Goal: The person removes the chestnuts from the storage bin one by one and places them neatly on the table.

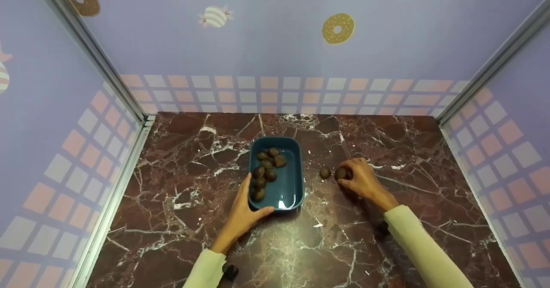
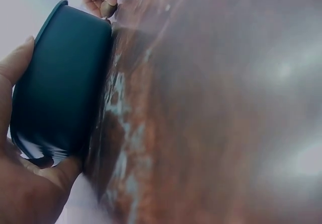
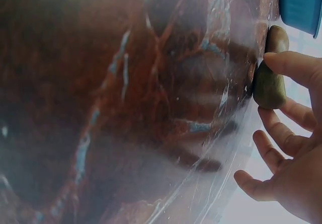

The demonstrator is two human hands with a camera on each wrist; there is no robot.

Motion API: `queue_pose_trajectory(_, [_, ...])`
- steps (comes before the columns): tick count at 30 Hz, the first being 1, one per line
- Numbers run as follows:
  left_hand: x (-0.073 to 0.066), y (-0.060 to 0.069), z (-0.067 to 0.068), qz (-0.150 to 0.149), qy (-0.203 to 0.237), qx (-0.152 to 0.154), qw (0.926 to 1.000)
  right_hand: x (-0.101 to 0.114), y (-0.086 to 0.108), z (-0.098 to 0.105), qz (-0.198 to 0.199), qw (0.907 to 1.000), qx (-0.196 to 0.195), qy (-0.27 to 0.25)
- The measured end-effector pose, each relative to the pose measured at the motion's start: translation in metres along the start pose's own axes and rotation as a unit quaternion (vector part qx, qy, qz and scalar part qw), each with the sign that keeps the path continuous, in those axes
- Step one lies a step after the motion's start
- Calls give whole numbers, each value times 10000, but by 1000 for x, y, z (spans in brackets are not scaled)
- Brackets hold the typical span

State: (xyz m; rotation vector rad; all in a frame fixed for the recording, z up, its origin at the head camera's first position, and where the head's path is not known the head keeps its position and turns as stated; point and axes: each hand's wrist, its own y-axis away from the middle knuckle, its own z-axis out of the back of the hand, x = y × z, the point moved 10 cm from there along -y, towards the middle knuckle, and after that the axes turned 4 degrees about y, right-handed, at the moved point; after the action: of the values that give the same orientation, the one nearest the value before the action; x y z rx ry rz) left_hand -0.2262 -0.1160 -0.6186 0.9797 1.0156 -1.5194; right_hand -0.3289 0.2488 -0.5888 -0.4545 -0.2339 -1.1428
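Note:
A dark teal rectangular tray (image 1: 287,148) stands on the table with several brown, rounded, chestnut-like pieces (image 1: 266,175) along its left half. My left hand (image 1: 243,212) holds its near left corner, fingers along the left wall and thumb at the near rim. In the left wrist view the outer wall of the tray (image 2: 63,78) fills the space between thumb and fingers. To the right, my right hand (image 1: 362,178) pinches another brown chestnut-like piece (image 3: 270,88) between thumb and fingers, down at the table top. One more such piece (image 1: 325,173) lies between that hand and the tray.
The table top (image 1: 184,236) is dark red-brown marble with white veins, and it reflects light at the front. Lilac panels with a checked border (image 1: 279,92) enclose the back and both sides, joined by metal corner rails (image 1: 109,81).

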Motion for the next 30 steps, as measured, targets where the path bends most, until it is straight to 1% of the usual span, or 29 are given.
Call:
queue_pose_trajectory(5, [-3,-4,3,-81,0,139,9999,3,0,2,-29,10000,86,-23])
queue_pose_trajectory(9, [-5,-9,6,-106,96,235,9996,13,-1,9,140,9998,-122,-7])
queue_pose_trajectory(13, [-3,-14,4,-10,31,470,9989,31,-2,15,458,9984,-319,34])
queue_pose_trajectory(16, [3,-15,1,156,29,651,9977,48,-4,15,692,9972,-295,-28])
queue_pose_trajectory(18, [5,-14,0,241,45,704,9972,59,-6,15,808,9963,-260,-99])
queue_pose_trajectory(21, [5,-13,-2,291,60,689,9972,74,-9,16,962,9949,-223,-186])
queue_pose_trajectory(27, [2,-14,-4,242,140,447,9986,105,-15,13,1369,9900,-155,-310])
queue_pose_trajectory(30, [3,-12,-5,217,259,332,9989,118,-19,9,1477,9879,-63,-467])
